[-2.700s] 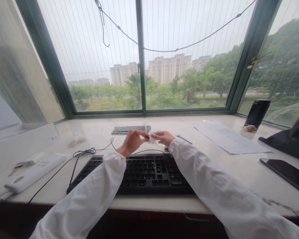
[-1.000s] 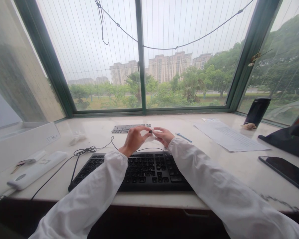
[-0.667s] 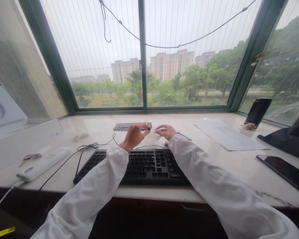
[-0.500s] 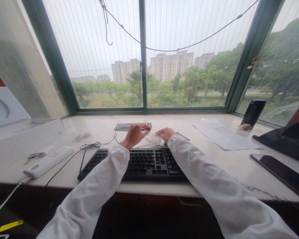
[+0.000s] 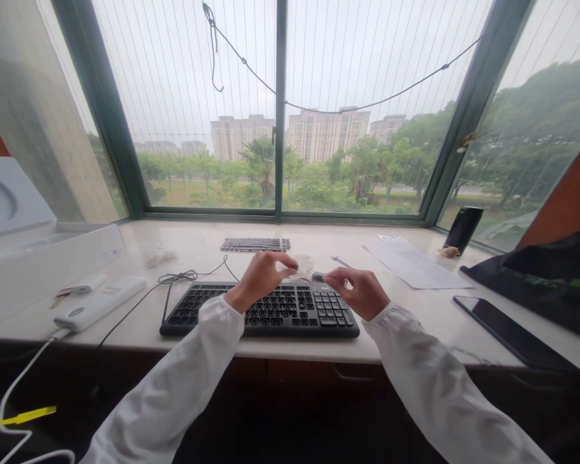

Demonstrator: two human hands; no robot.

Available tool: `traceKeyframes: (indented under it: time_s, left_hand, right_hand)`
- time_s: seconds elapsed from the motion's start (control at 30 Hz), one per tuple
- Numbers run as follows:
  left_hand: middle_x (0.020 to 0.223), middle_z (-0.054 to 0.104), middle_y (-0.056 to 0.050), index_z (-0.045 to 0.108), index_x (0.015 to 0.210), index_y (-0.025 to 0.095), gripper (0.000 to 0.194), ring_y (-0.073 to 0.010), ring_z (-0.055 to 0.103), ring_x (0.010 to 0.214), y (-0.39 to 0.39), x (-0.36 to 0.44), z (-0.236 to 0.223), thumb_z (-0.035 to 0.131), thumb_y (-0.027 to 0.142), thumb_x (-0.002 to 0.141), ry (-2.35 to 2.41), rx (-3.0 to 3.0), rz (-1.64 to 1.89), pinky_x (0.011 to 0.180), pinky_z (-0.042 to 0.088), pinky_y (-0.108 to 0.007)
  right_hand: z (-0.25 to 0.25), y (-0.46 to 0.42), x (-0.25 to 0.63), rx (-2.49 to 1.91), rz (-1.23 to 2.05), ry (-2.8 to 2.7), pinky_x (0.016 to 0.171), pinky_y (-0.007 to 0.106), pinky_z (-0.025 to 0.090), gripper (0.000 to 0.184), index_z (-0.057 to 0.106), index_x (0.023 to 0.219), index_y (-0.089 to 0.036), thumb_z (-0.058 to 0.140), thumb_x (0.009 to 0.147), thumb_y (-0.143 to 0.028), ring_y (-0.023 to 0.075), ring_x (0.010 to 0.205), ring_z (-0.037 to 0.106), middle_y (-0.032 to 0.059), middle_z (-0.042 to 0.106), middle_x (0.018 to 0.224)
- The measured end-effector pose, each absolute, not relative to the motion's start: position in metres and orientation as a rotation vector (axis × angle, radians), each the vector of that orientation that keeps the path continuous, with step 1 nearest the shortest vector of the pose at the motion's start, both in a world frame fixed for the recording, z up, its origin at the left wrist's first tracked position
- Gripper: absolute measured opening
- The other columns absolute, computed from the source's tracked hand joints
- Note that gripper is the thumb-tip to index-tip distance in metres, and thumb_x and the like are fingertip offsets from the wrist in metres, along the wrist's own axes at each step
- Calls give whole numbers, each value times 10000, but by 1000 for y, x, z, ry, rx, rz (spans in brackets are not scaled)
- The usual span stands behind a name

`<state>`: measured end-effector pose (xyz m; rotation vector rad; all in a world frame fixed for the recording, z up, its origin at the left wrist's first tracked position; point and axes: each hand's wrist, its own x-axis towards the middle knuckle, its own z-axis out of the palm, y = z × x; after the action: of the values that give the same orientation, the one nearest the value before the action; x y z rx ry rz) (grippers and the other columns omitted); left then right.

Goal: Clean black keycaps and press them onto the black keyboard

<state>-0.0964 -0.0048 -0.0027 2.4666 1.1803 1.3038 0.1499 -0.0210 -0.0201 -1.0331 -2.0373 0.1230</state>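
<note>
My left hand (image 5: pixel 263 280) is closed in a pinch on a small dark keycap (image 5: pixel 295 267), above the back edge of a black keyboard (image 5: pixel 331 312). Many main keys on the keyboard look like bare sockets, while the number pad has its caps. Over the right back edge is my right hand (image 5: pixel 357 289), its thumb and fingers pressed together; what they hold, if anything, is hidden. A small shiny metallic item (image 5: pixel 318 276) lies by its fingertips. Behind the hands rests a crumpled white tissue (image 5: pixel 304 262). Loose keycaps (image 5: pixel 256 245) stand in rows farther back.
A thin blue stick (image 5: pixel 341 261), paper sheets (image 5: pixel 406 261) and a dark can (image 5: pixel 464 229) are at the right, with a phone (image 5: pixel 510 332) nearer. Left are a cable (image 5: pixel 178 276), a white power strip (image 5: pixel 101 303) and a white box (image 5: pixel 87 248).
My right hand has left the tissue and come nearer and rightward, over the keyboard's back edge. My left hand, with the keycap, has moved slightly right and nearer. The view has shifted.
</note>
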Motion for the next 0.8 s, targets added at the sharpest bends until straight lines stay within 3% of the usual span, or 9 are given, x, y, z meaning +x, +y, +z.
traceKeyframes:
  time_s: [0.3, 0.57, 0.8]
  left_hand:
    - [906, 763, 26, 776, 906, 273, 178, -164, 701, 830, -60, -65, -62, 776, 226, 734, 1219, 2306, 1132, 826, 510, -257]
    - [917, 761, 7, 776, 959, 265, 193, -164, 687, 808, -61, -65, -55, 725, 252, 774, 1192, 2333, 989, 808, 505, -257]
    - [883, 743, -13, 780, 927, 261, 131, -143, 673, 770, -64, -62, -64, 702, 252, 823, 1162, 2447, 1098, 742, 494, -245]
  right_hand:
    - [-68, -62, 147, -1056, 74, -2059, 763, 313, 491, 70, 718, 887, -253, 661, 847, -260, 184, 803, 638, 5, 722, 828]
    - [-82, -64, 147, -1039, 8, -2000, 804, 347, 475, 81, 704, 869, -231, 623, 866, -236, 204, 830, 628, 31, 726, 858]
    - [-82, -61, 140, -1021, 91, -2075, 866, 382, 460, 110, 749, 900, -254, 654, 855, -285, 215, 887, 632, 45, 733, 923]
